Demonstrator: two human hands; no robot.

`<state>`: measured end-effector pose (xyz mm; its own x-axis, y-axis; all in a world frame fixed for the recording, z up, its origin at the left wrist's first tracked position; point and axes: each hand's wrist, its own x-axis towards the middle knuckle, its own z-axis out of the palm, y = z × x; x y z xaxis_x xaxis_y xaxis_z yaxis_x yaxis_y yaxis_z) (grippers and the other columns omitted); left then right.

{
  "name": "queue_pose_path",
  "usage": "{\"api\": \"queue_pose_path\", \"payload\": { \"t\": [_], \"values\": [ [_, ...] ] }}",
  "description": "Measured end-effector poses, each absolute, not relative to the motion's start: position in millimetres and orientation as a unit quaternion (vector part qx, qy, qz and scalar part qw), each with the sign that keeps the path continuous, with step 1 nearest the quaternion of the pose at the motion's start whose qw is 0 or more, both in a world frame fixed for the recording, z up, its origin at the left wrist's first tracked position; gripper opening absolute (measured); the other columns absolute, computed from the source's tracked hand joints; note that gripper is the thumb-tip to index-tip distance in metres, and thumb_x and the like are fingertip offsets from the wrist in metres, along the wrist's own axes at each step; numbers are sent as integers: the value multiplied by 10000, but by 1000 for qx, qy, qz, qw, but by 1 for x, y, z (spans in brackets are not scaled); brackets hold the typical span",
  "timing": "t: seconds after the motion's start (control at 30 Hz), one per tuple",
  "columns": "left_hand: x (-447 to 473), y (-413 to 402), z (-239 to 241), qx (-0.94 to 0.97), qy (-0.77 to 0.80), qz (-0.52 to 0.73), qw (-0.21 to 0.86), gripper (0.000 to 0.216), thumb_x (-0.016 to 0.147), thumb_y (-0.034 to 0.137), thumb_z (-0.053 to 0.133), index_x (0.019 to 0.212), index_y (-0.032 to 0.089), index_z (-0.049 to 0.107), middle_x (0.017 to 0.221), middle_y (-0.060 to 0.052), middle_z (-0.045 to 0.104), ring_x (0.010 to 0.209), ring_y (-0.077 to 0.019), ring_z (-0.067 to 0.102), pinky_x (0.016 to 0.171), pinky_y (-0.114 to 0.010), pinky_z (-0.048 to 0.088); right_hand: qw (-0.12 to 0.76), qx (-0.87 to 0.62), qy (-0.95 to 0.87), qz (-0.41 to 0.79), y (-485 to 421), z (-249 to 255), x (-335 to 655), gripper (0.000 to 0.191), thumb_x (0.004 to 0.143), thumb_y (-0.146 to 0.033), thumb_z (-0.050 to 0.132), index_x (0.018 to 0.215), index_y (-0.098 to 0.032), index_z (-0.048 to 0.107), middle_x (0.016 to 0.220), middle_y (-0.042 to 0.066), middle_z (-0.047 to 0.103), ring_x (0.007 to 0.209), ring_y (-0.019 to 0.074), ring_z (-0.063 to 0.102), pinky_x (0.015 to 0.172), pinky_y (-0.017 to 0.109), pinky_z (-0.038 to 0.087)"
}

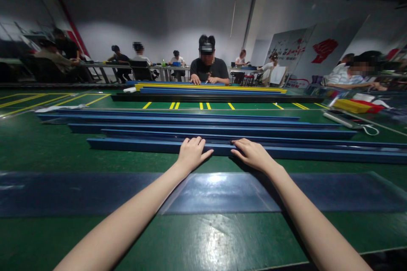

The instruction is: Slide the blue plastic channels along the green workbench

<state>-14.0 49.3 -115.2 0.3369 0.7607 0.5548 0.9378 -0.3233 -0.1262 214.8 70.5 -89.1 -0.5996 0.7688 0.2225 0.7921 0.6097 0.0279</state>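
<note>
A long blue channel strip (152, 146) lies crosswise on the table before me. My left hand (192, 153) is on its near wall, fingers bent over the top edge and thumb along the front face. Farther right, my right hand (252, 153) has its fingers over the same wall and its thumb against the front. Its fingertips touch a small dark spot in the groove, too small to make out. Under my forearms a clear bluish plastic sheet (219, 192) lies flat.
More blue channel strips (210, 128) lie parallel beyond mine on the green table (203, 237). Farther off are a black strip (190, 98) and a yellow strip (210, 88). A phone-like device (341, 118) with a cord sits right. A person (209, 67) works opposite; others sit behind.
</note>
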Motion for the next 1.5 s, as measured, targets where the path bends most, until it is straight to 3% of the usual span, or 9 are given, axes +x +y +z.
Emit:
{"api": "queue_pose_path", "payload": {
  "t": [0.2,0.63,1.5],
  "values": [
    [-14,50,-115,-782,-546,-196,229,385,831,514,396,832,153,530,782,-78,612,738,-215,551,660,-322,310,98,-441,-889,-68,72,-92,215,341,895,-379,320,1064,-172,530,1052,109,592,963,195,551,775,285,416],
    [-15,51,-116,-775,-557,-200,223,433,815,557,391,828,142,514,763,-75,611,719,-205,555,662,-310,308,107,-434,-888,-104,71,-89,213,191,881,-312,405,884,-172,534,906,77,598,814,172,558,660,241,385],
    [-15,51,-115,-772,-551,-215,235,415,806,555,414,802,156,527,760,-70,610,752,-213,542,658,-314,307,111,-438,-885,-114,72,-90,213,159,870,-289,438,839,-164,531,852,58,590,768,150,539,623,223,331]
  ]
}}
